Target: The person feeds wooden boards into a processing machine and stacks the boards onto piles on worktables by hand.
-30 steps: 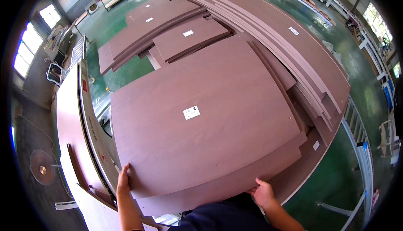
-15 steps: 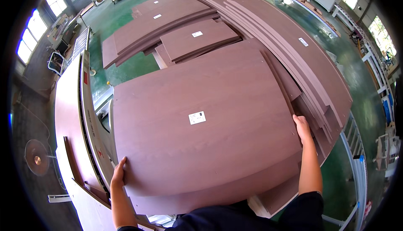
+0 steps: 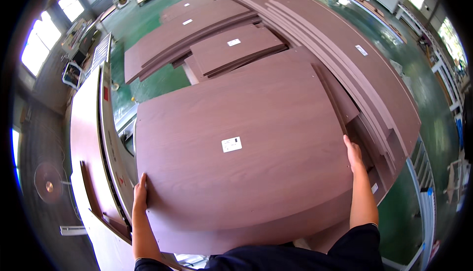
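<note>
A large flat purple-brown wood panel (image 3: 236,108) with a white label (image 3: 231,144) near its middle lies across the view in front of me. My left hand (image 3: 140,193) grips its left edge near the front corner, thumb on top. At the right edge my right hand (image 3: 353,153) is closed round the side, fingers mostly hidden beneath. Under the front edge another panel (image 3: 217,239) of the same colour shows as a strip.
Stacked brown panels (image 3: 236,49) lie beyond, with a long pile (image 3: 340,34) running along the right. A machine with a pale tabletop (image 3: 86,128) stands at left. A metal roller frame (image 3: 424,197) is at right, over the green floor (image 3: 162,81).
The labelled panel has shifted slightly toward me, with both hands still on its edges. A small label on a panel below my right forearm has come into sight. The view has shifted a little.
</note>
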Tool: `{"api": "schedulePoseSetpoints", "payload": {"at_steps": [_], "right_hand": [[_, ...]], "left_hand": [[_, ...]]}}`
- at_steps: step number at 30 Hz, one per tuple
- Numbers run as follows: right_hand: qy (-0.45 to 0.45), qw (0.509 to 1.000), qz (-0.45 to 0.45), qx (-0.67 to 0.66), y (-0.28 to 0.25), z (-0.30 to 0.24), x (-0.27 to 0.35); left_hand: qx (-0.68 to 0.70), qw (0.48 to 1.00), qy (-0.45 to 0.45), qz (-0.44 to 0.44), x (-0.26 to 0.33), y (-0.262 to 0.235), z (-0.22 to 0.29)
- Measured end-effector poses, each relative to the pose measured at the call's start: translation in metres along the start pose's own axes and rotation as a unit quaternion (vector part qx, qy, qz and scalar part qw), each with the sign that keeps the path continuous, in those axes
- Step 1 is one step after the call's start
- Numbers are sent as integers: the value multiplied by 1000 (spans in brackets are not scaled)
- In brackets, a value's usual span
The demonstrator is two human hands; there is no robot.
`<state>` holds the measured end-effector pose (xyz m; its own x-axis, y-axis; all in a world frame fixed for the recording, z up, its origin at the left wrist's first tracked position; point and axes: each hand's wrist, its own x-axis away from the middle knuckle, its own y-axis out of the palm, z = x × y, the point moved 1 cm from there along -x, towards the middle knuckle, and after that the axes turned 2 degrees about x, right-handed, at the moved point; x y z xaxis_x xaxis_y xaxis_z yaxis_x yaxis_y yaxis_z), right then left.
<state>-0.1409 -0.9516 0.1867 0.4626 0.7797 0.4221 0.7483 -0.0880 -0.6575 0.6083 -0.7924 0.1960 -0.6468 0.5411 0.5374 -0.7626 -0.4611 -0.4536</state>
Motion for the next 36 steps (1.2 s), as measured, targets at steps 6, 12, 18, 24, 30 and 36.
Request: {"api": "schedulePoseSetpoints", "payload": {"at_steps": [6, 12, 18, 24, 30, 36], "right_hand": [[-9, 998, 57, -6, -1, 35, 33], [-38, 994, 48, -94, -14, 26, 95], [-48, 986, 113, -115, -39, 49, 111], [-57, 971, 171, -157, -77, 53, 151], [-70, 933, 233, -266, -123, 111, 180], [21, 912, 289, -292, -173, 144, 200]], "left_hand": [[13, 999, 37, 3, -6, -17, -28], [-1, 998, 58, -28, 13, -34, -21], [65, 992, 105, -28, 23, -46, -15], [65, 978, 189, -54, 2, -47, 0], [67, 962, 219, -152, 35, 34, 91], [-7, 937, 278, -212, 41, 140, 178]]}}
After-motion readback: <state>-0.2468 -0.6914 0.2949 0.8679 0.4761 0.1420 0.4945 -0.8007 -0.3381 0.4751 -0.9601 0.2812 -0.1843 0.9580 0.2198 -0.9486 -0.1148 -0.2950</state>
